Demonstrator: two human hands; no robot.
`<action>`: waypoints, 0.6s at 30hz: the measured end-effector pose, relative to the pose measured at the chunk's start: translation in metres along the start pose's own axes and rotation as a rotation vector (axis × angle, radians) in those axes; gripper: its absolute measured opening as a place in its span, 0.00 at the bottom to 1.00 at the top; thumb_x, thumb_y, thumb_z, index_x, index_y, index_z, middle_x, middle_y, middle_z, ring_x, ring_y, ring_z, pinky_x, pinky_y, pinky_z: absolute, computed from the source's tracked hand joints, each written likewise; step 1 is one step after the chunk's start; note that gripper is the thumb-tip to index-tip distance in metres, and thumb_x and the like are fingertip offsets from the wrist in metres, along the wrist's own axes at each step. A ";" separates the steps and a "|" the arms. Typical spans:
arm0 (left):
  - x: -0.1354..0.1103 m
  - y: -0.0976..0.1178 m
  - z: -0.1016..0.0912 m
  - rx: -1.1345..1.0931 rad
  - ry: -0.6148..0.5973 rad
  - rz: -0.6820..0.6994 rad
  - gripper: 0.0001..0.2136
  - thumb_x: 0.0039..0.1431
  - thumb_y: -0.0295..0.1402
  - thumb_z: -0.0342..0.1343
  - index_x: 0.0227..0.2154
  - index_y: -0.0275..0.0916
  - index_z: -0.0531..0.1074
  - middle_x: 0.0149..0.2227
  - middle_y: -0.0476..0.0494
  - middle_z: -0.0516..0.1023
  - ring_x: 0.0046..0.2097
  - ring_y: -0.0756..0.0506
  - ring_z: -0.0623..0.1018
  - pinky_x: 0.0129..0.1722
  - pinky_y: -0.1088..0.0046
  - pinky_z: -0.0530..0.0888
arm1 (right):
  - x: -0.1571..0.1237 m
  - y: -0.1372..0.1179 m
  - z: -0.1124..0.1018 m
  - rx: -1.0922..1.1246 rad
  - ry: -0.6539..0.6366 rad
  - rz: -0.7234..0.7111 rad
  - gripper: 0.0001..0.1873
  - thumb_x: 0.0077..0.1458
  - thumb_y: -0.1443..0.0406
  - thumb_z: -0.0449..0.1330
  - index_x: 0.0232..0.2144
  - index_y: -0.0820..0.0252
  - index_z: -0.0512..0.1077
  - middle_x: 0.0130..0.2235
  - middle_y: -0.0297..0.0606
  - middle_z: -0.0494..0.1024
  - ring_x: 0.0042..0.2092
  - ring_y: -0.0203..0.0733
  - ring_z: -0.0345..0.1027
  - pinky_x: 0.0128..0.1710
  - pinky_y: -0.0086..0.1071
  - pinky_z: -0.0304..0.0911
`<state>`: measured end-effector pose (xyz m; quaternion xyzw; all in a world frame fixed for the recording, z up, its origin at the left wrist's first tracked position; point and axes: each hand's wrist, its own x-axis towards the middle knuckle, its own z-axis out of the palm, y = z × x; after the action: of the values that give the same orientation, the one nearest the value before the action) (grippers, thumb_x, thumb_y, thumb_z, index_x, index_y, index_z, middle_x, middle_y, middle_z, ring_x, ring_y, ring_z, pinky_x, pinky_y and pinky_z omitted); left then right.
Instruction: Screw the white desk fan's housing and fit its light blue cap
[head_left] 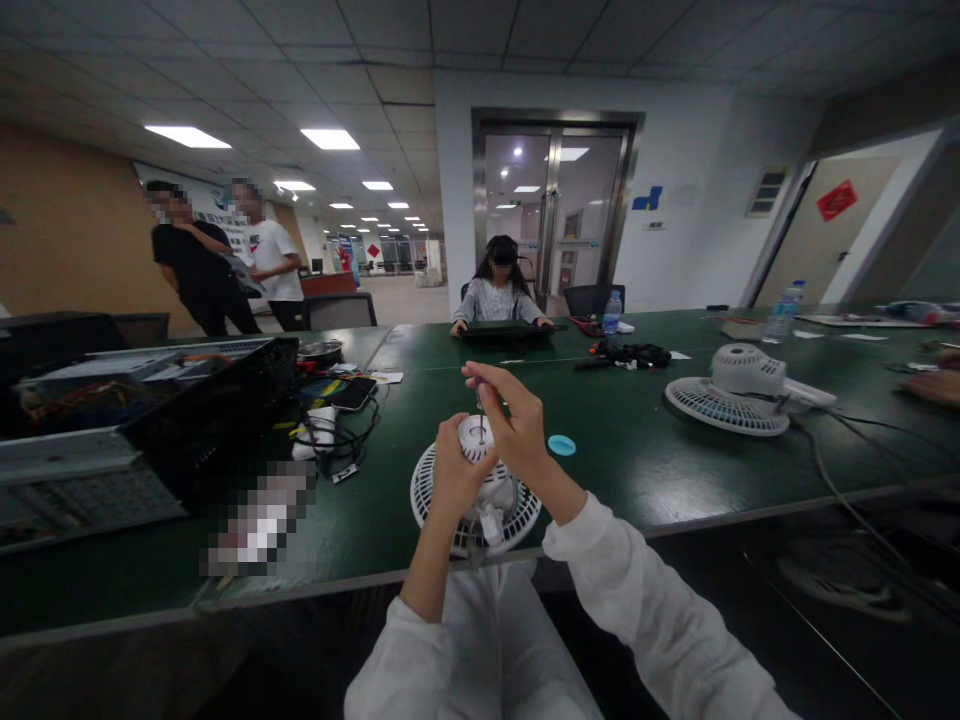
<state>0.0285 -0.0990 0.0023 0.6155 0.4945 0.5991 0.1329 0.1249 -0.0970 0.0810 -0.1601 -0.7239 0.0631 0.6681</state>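
A white fan point(427, 500) lies grille-down at the table's front edge, its rounded motor housing on top. My left hand point(456, 472) is wrapped round the side of that housing and steadies it. Above it, my right hand point(519, 418) grips a screwdriver point(481, 428) whose handle is mostly hidden by the fingers. The thin shaft points straight down onto the top of the housing; the tip is too small to make out. A light-blue round disc point(561, 445) lies just right of the fan.
An opened computer case point(225, 420) stands at left, with cables and a phone point(354, 393) beside it. Another white fan point(727, 400) lies at right, cords trailing. Water bottles point(612, 312) stand farther back. One person point(502, 295) sits opposite; two stand at back left.
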 end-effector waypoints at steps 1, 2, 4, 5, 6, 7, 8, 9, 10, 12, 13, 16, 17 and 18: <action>0.000 0.000 0.000 0.000 0.000 0.002 0.23 0.43 0.31 0.59 0.45 0.38 0.62 0.43 0.43 0.67 0.48 0.42 0.69 0.51 0.61 0.64 | 0.000 -0.001 0.000 0.004 -0.008 -0.005 0.14 0.59 0.70 0.50 0.45 0.55 0.70 0.43 0.40 0.76 0.42 0.36 0.71 0.43 0.33 0.67; 0.000 -0.001 0.000 -0.001 0.000 0.004 0.23 0.43 0.31 0.59 0.45 0.37 0.62 0.44 0.42 0.67 0.48 0.42 0.69 0.51 0.61 0.64 | 0.000 -0.001 0.000 -0.005 -0.006 -0.014 0.13 0.59 0.70 0.51 0.44 0.55 0.70 0.42 0.39 0.77 0.42 0.36 0.71 0.43 0.32 0.67; 0.000 -0.001 0.001 -0.010 0.001 0.008 0.23 0.43 0.31 0.59 0.45 0.38 0.62 0.44 0.42 0.67 0.49 0.41 0.69 0.51 0.61 0.64 | 0.000 -0.002 0.001 -0.040 0.019 -0.037 0.12 0.58 0.69 0.54 0.43 0.55 0.71 0.40 0.38 0.77 0.41 0.37 0.71 0.42 0.31 0.67; 0.000 -0.001 0.000 -0.015 0.001 0.010 0.23 0.43 0.31 0.59 0.45 0.38 0.62 0.44 0.42 0.67 0.49 0.41 0.68 0.52 0.61 0.64 | 0.000 -0.003 0.001 -0.055 0.038 -0.045 0.11 0.57 0.69 0.55 0.42 0.55 0.71 0.39 0.38 0.77 0.41 0.37 0.71 0.41 0.31 0.68; 0.000 0.000 0.000 -0.018 0.000 0.010 0.23 0.43 0.31 0.59 0.45 0.38 0.62 0.44 0.43 0.67 0.49 0.41 0.68 0.52 0.61 0.64 | 0.000 -0.003 0.001 -0.066 0.056 -0.049 0.10 0.57 0.69 0.55 0.41 0.56 0.71 0.38 0.38 0.77 0.40 0.37 0.71 0.40 0.31 0.68; 0.000 0.000 0.000 -0.021 -0.002 0.008 0.23 0.43 0.31 0.59 0.45 0.38 0.62 0.44 0.43 0.67 0.49 0.41 0.68 0.52 0.60 0.64 | 0.000 -0.003 0.001 -0.069 0.073 -0.047 0.10 0.56 0.69 0.55 0.40 0.56 0.72 0.37 0.38 0.77 0.40 0.37 0.71 0.40 0.31 0.68; 0.000 0.001 0.000 -0.021 -0.006 0.005 0.23 0.44 0.31 0.59 0.45 0.38 0.62 0.44 0.42 0.67 0.49 0.41 0.68 0.51 0.60 0.64 | -0.001 -0.004 0.000 -0.063 0.085 -0.040 0.09 0.56 0.69 0.55 0.40 0.56 0.72 0.37 0.38 0.76 0.40 0.37 0.71 0.40 0.31 0.68; 0.000 0.001 -0.001 -0.019 -0.010 0.000 0.23 0.44 0.31 0.59 0.45 0.38 0.62 0.45 0.42 0.67 0.48 0.41 0.68 0.51 0.60 0.64 | -0.001 -0.004 0.000 -0.048 0.088 -0.032 0.09 0.57 0.69 0.54 0.39 0.56 0.72 0.37 0.38 0.76 0.40 0.37 0.71 0.40 0.32 0.68; 0.000 0.001 -0.001 -0.016 -0.014 -0.005 0.23 0.44 0.31 0.59 0.45 0.38 0.62 0.45 0.42 0.67 0.48 0.41 0.68 0.51 0.60 0.64 | -0.001 -0.005 0.000 -0.027 0.081 -0.023 0.10 0.58 0.70 0.53 0.40 0.56 0.72 0.37 0.38 0.76 0.40 0.37 0.71 0.41 0.33 0.68; -0.001 0.001 -0.001 -0.011 -0.017 -0.006 0.23 0.44 0.32 0.59 0.45 0.38 0.62 0.45 0.42 0.67 0.48 0.41 0.68 0.51 0.60 0.64 | -0.001 -0.007 0.000 0.012 0.051 -0.016 0.12 0.59 0.70 0.50 0.40 0.56 0.71 0.38 0.38 0.77 0.41 0.37 0.72 0.43 0.34 0.68; -0.001 0.001 -0.001 -0.010 -0.017 -0.002 0.23 0.44 0.32 0.59 0.46 0.38 0.61 0.45 0.42 0.67 0.48 0.41 0.68 0.51 0.60 0.64 | 0.000 -0.007 0.000 0.019 0.039 -0.020 0.12 0.59 0.70 0.50 0.40 0.56 0.71 0.38 0.38 0.77 0.41 0.37 0.72 0.43 0.34 0.68; 0.000 -0.001 -0.001 -0.014 -0.015 0.010 0.24 0.44 0.32 0.59 0.46 0.37 0.62 0.45 0.41 0.67 0.48 0.41 0.68 0.51 0.61 0.64 | 0.001 -0.008 0.002 -0.032 0.056 -0.046 0.10 0.58 0.70 0.53 0.39 0.56 0.72 0.37 0.37 0.77 0.40 0.37 0.72 0.43 0.33 0.68; 0.000 -0.001 -0.001 -0.018 -0.015 0.012 0.24 0.44 0.32 0.59 0.46 0.37 0.62 0.45 0.41 0.67 0.48 0.41 0.68 0.51 0.61 0.64 | 0.001 -0.008 0.002 -0.059 0.076 -0.051 0.09 0.57 0.69 0.54 0.38 0.56 0.72 0.37 0.37 0.76 0.40 0.37 0.71 0.42 0.33 0.68; 0.000 -0.002 0.000 -0.020 -0.015 0.013 0.24 0.44 0.32 0.59 0.46 0.37 0.62 0.45 0.41 0.67 0.48 0.41 0.68 0.51 0.61 0.64 | 0.001 -0.008 0.003 -0.082 0.095 -0.051 0.08 0.56 0.69 0.55 0.37 0.56 0.72 0.36 0.38 0.76 0.40 0.38 0.71 0.41 0.33 0.68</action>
<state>0.0274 -0.0985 0.0010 0.6219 0.4833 0.6003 0.1390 0.1210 -0.1039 0.0840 -0.1717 -0.6972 0.0085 0.6959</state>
